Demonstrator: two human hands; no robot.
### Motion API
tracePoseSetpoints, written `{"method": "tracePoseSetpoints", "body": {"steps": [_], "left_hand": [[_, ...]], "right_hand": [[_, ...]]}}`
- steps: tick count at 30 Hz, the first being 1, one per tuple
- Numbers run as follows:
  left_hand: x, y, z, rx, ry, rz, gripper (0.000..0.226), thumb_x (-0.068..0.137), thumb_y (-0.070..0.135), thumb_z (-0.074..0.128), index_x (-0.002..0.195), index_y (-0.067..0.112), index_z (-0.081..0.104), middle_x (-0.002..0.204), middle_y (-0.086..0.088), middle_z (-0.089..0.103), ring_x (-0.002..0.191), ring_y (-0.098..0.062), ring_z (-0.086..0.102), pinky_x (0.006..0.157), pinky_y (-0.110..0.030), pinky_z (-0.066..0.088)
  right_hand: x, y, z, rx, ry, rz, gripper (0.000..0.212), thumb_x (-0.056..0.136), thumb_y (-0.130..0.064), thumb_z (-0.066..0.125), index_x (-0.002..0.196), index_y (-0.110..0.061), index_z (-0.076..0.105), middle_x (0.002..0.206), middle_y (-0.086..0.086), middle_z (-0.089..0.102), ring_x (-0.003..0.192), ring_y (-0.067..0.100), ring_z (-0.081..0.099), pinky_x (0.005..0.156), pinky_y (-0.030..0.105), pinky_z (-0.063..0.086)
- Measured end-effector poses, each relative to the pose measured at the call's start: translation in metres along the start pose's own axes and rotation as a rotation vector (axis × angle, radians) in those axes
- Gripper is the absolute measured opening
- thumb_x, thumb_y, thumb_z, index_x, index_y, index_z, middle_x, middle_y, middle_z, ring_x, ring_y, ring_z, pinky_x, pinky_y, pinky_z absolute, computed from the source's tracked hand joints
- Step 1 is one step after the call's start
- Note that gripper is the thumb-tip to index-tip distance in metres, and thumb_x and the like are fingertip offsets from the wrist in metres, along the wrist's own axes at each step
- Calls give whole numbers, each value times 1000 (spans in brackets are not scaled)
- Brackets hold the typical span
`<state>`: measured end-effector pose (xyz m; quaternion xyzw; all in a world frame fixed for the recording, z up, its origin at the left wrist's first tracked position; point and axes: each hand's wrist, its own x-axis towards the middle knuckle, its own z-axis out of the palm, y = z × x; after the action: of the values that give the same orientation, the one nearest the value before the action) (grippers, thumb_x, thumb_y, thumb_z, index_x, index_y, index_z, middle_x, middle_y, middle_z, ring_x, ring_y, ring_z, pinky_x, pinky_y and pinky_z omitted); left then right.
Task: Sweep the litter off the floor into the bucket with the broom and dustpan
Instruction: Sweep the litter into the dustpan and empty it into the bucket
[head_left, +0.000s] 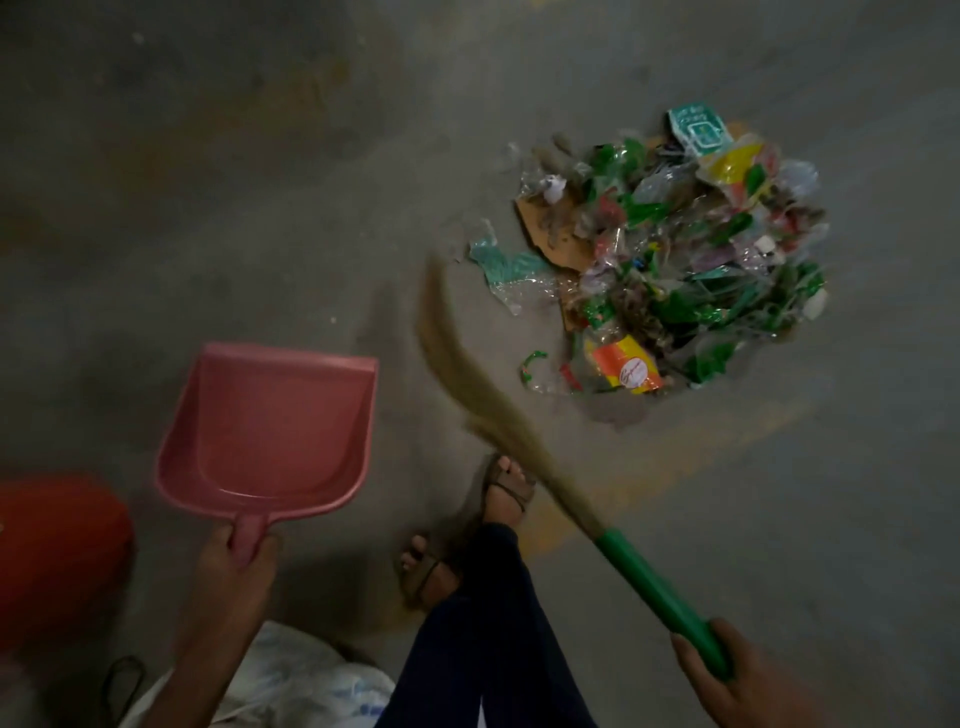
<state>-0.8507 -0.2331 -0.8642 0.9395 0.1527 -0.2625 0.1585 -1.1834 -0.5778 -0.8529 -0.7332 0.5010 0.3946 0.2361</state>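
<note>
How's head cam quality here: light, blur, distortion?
Head view: dim overall with dark corners; broom bristles smeared by motion blur; litter pile and pink dustpan fairly sharp; red bucket soft at the left edge; no glare.

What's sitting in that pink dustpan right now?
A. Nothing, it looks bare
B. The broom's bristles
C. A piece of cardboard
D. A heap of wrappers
A: the pink dustpan, held by the left hand, shows only its bare inside, while the litter pile lies apart on the floor.
</note>
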Motion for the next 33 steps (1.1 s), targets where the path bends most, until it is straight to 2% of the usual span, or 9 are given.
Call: {"method": "tracePoseSetpoints", "body": {"steps": [3,10,14,19,22,25,28,30,33], "left_hand": [[1,-2,-4,-5,-9,-20,17,89,28,63,88,12,56,71,-10,56,64,-28,50,64,-38,38],[-1,11,-5,-19,-17,-13,17,89,23,63,86,7,56,76,-19,59,68,-33,55,66,-39,39],[-3,20,-4,-13,35,-11,17,88,24,62,85,9,56,73,-13,56,66,-31,52,64,-37,37],[1,18,-9,-89,145,-107,19,86,28,63,85,10,56,80,-17,60,79,-38,59,70,-41,43],[5,14,-8,-125,142,-111,19,85,25,64,79,12,51,74,-19,61,74,-38,61,72,-47,49],[10,12,-2,-100,70,-123,18,85,28,66,84,22,49,78,-21,63,75,-38,63,76,-50,53],[14,16,8,-73,22,-110,23,84,26,69,88,26,46,89,-26,65,82,-41,65,82,-52,53],[19,21,15,-73,21,-93,29,83,22,72,89,28,44,91,-28,65,84,-43,65,84,-51,52],[30,27,27,-79,0,-72,20,82,20,73,85,14,54,86,-27,66,82,-42,66,81,-53,54]], "right_hand": [[16,-4,8,-55,-25,-49,39,84,-67,55,83,-28,49,61,-11,55,51,-2,51,48,13,37],[42,20,-25,34,56,141,40,94,-55,51,87,-15,52,77,11,63,71,28,63,66,35,50],[30,26,-50,88,65,112,36,92,-48,58,86,-13,56,68,10,61,59,24,58,56,34,42],[14,11,-27,33,-58,55,33,86,-49,67,97,-18,63,79,4,68,71,18,65,68,26,47],[25,-16,0,-145,-128,-119,37,87,-63,56,104,-30,58,81,-7,68,73,5,66,69,16,49],[56,-63,29,-217,-182,-273,42,86,-71,40,107,-36,50,92,-7,67,84,10,67,80,27,53],[90,-120,40,-349,-75,-469,41,86,-64,52,101,-28,64,74,3,60,63,25,63,55,32,50],[110,-151,38,-443,57,-601,45,95,-57,43,93,-22,70,71,8,58,54,28,60,45,29,46],[144,-176,32,-190,41,-252,53,96,-65,31,104,-19,55,96,5,66,88,25,67,64,31,45]]}}
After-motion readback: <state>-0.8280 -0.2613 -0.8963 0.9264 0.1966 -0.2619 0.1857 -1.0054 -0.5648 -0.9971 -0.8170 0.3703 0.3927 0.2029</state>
